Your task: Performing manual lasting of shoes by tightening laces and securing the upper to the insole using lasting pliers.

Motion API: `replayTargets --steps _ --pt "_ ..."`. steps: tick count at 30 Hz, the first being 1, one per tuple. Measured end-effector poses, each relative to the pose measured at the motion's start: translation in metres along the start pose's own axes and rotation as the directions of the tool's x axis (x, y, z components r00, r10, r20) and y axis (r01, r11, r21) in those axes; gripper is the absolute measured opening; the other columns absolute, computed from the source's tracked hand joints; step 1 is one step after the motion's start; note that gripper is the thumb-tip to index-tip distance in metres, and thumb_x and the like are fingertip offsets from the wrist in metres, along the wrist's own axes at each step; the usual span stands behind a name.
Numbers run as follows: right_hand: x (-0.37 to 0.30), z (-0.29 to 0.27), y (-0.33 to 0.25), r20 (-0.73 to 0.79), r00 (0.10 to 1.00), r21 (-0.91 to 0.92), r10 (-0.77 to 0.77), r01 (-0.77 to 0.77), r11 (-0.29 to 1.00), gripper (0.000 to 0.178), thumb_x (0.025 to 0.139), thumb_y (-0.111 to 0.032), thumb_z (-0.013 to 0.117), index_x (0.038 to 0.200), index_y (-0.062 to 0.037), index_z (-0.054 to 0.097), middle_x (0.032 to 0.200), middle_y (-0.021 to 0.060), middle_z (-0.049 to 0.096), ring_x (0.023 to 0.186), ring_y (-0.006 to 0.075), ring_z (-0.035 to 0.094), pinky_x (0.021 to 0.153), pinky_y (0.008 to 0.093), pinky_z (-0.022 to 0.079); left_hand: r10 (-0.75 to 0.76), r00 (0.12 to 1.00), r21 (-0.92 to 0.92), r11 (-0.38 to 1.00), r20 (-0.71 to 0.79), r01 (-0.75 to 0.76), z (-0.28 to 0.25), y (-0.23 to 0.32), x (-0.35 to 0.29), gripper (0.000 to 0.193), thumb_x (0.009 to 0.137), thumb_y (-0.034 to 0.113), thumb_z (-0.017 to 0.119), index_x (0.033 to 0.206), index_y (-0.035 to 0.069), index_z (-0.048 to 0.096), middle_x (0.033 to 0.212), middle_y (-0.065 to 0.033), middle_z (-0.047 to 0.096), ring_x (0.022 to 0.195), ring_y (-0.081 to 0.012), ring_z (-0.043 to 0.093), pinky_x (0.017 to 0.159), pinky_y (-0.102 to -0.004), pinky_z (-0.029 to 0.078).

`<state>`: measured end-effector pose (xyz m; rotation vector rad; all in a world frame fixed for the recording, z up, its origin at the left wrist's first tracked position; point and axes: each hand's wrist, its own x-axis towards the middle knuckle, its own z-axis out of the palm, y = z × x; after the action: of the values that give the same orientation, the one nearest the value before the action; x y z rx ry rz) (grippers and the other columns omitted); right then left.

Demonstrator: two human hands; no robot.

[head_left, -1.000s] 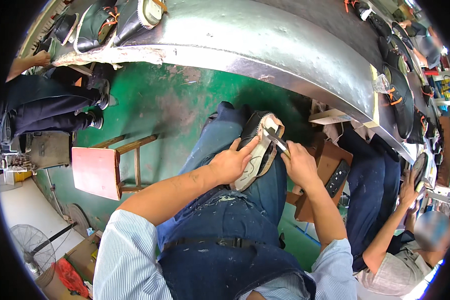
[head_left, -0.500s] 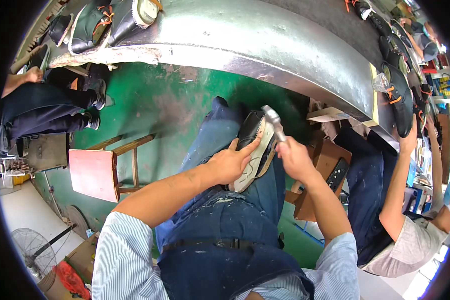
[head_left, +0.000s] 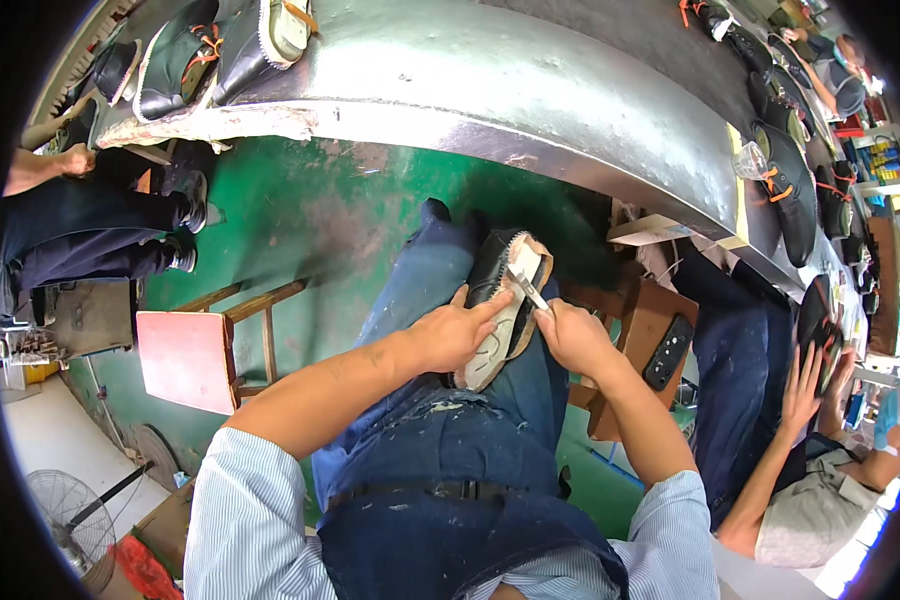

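A black shoe (head_left: 486, 262) with a pale sole side facing up lies across my lap, its toe away from me. Round its rim runs a whitish toothed edge, and a tan sole layer (head_left: 545, 268) stands apart along its right side. My left hand (head_left: 452, 335) grips the shoe from the left, fingers reaching over the pale underside. In my right hand (head_left: 577, 336) is a hammer (head_left: 526, 289), held by its handle. The hammer's metal head is over the shoe's forepart, close to my left fingertips; whether it touches cannot be made out.
A metal-topped bench (head_left: 530, 90) curves across the front, with black shoes (head_left: 178, 60) at left and more (head_left: 792, 190) at right. A pink-topped stool (head_left: 185, 360) stands left, a fan (head_left: 65, 520) lower left. At right a co-worker's hand (head_left: 802, 390) holds a shoe; another person sits far left.
The hammer has come down from beyond the toe onto the forepart, and my right hand has moved slightly nearer. My left hand keeps its grip. The right co-worker has drawn a shoe off the bench.
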<state>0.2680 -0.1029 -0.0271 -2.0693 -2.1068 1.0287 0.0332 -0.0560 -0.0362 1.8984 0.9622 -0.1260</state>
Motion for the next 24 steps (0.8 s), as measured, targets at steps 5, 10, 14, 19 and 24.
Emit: replayTargets --steps 5,10,14,19,24 --pt "-0.005 -0.003 -0.004 -0.010 0.999 0.140 -0.043 0.044 0.989 0.041 0.102 -0.038 0.042 0.096 -0.0006 0.058 0.086 0.0249 0.066 0.084 0.0466 0.063 0.074 0.0536 0.049 0.027 0.999 0.011 1.000 0.038 -0.028 -0.001 0.002 -0.001 0.057 0.101 0.029 0.043 0.155 0.027 0.023 0.125 -0.0462 0.047 0.120 -0.0582 0.047 0.103 -0.0533 0.042" --pt "-0.008 -0.007 -0.008 -0.068 0.993 0.276 -0.094 0.109 0.955 0.041 0.102 -0.039 0.042 0.093 -0.0015 0.055 0.087 0.0268 0.066 0.084 0.0473 0.062 0.075 0.0551 0.049 0.067 0.996 0.009 0.998 0.055 -0.068 -0.002 0.003 -0.006 0.058 0.100 0.030 0.044 0.154 0.026 0.026 0.127 -0.0440 0.048 0.124 -0.0576 0.044 0.104 -0.0536 0.041" --pt "-0.015 0.003 -0.008 0.012 1.000 0.082 0.003 -0.004 0.997 0.042 0.102 -0.039 0.040 0.094 -0.0011 0.056 0.087 0.0276 0.065 0.086 0.0473 0.062 0.076 0.0551 0.048 0.116 0.990 0.097 0.988 0.080 -0.123 0.006 0.003 -0.011 0.058 0.099 0.032 0.046 0.154 0.022 0.030 0.131 -0.0434 0.045 0.126 -0.0549 0.044 0.107 -0.0509 0.039" --pt "-0.029 0.002 -0.013 -0.045 0.995 0.423 -0.092 0.103 0.900 0.040 0.102 -0.038 0.041 0.095 -0.0006 0.056 0.086 0.0256 0.065 0.086 0.0465 0.062 0.075 0.0533 0.049 -0.277 0.887 -0.550 0.835 -0.370 0.032 0.058 0.002 -0.035 0.062 0.099 0.030 0.050 0.150 0.001 0.031 0.137 -0.0322 0.050 0.128 -0.0422 0.051 0.106 -0.0401 0.041" --pt "-0.044 0.004 -0.032 0.061 0.997 0.200 -0.048 0.035 0.979 0.037 0.102 -0.035 0.044 0.098 -0.0007 0.057 0.092 0.0253 0.064 0.088 0.0467 0.061 0.076 0.0522 0.048 -0.285 0.897 -0.577 0.816 -0.338 0.042 0.058 -0.009 -0.028 0.061 0.096 0.026 0.057 0.145 -0.005 0.038 0.132 -0.0307 0.055 0.124 -0.0366 0.056 0.105 -0.0354 0.042"
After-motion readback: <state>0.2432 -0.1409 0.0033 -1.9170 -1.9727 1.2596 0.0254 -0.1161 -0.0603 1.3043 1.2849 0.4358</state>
